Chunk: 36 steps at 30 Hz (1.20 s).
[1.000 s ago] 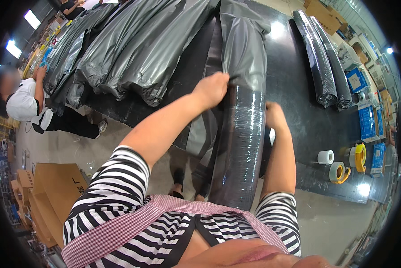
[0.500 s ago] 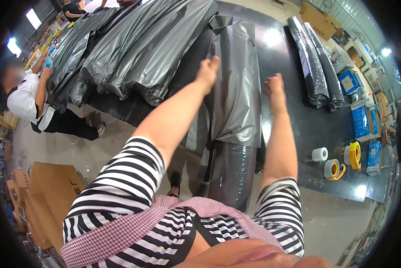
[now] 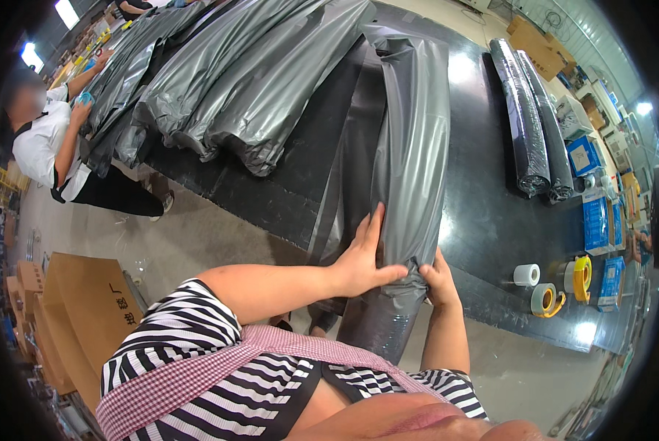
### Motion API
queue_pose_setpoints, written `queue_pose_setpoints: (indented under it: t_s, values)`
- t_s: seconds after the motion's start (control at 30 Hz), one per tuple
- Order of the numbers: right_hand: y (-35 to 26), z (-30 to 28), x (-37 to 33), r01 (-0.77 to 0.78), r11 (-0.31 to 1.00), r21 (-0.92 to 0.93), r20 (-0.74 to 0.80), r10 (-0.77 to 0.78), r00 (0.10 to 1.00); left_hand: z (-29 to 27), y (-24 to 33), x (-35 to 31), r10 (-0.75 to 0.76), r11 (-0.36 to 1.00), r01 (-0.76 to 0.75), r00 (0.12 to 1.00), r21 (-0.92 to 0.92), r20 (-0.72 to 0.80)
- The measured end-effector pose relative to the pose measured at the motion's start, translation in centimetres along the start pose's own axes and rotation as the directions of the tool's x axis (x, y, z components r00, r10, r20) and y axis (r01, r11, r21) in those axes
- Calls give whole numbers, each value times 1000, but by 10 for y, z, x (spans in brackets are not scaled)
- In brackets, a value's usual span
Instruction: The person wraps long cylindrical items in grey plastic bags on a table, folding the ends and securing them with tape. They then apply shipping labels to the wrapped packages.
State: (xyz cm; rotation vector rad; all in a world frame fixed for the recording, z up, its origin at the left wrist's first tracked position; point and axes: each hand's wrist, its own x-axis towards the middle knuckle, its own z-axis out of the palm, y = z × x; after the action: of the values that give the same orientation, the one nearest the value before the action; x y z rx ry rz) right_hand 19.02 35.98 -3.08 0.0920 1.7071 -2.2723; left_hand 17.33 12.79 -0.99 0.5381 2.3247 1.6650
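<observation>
A long grey plastic bag (image 3: 418,140) covers most of a dark, film-wrapped roll (image 3: 377,323), whose near end sticks out toward me. My left hand (image 3: 360,259) lies along the bag's left side, open, fingers stretched out and thumb across the top. On the right side my right hand (image 3: 441,281) presses against the bag near its lower edge. Its thumb and one finger show apart; the other fingers are hidden behind the roll. Between my two thumbs the plastic is creased and bunched. A darker flap of plastic (image 3: 351,162) hangs beside the bag on the left.
Several grey-bagged rolls (image 3: 271,95) lie on the black table (image 3: 484,213) to the left. Two film-wrapped rolls (image 3: 520,117) lie right. Tape rolls (image 3: 544,300) and blue boxes (image 3: 598,224) line the right edge. A co-worker (image 3: 39,147) stands left; cardboard (image 3: 87,316) leans below.
Both hands came down and inward from either side of the bag onto its lower part. The bag's near edge now sits lower along the roll, leaving less of the roll exposed.
</observation>
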Motion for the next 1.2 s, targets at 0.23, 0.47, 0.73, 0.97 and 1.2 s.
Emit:
queue_pose_setpoints:
  t_s: [0.23,0.47,0.73,0.97,1.2]
  values:
    - [-73,-84,89,51,822,-567,152,43,987,-77,-34,9,-16,998,28,970,-48,241]
    - [-71,2,211,-68,997,38,-232,75,970,-62,-59,218,-175,878,17,942,-479,-287]
    - [-50,33,61,-202,876,438,-198,314,929,-21,-22,121,-49,942,7,992,-337,-116]
    - [-5,19,9,20,993,114,-54,-14,998,-18,-3,33,11,984,-16,999,-175,-32]
    - [12,39,-46,-118,971,208,-68,135,988,-24,-9,-48,-74,985,102,977,-136,202]
